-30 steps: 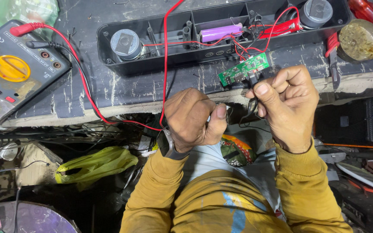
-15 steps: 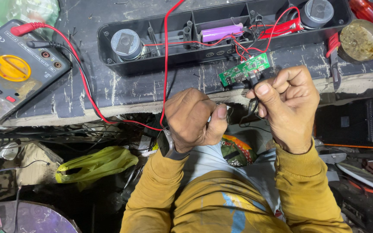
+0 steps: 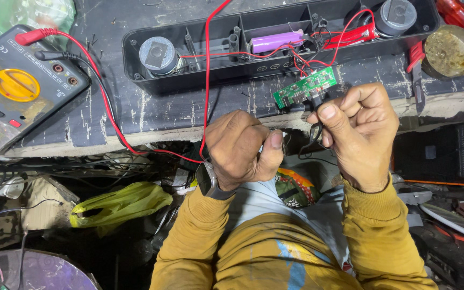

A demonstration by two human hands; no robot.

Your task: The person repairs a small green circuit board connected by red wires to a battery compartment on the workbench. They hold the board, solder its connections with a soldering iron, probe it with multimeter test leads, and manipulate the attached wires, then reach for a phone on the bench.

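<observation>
Near the middle of the frame the left hand (image 3: 240, 147) is curled into a tight fist, fingers folded in and thumb pressed over them, clamped on something thin; what exactly it grips I cannot tell, though a red wire (image 3: 207, 80) runs up from the fist toward the top edge. Just to the right, the right hand (image 3: 358, 134) has its thumb and forefinger pinched together on a small black plug (image 3: 316, 100), the other fingers loosely curled behind. That plug meets the edge of a little green circuit board (image 3: 304, 87), which hangs off the front of the bench (image 3: 162, 115), tethered by thin red and black wires to the long black speaker housing (image 3: 200, 75) lying open across the upper middle (a purple cell (image 3: 276, 41) sits in its centre bay). At the upper left rests a grey multimeter (image 3: 20, 88) with a yellow dial. A yellow-green plastic bag (image 3: 116, 204) lies lower left, below the bench.
</observation>
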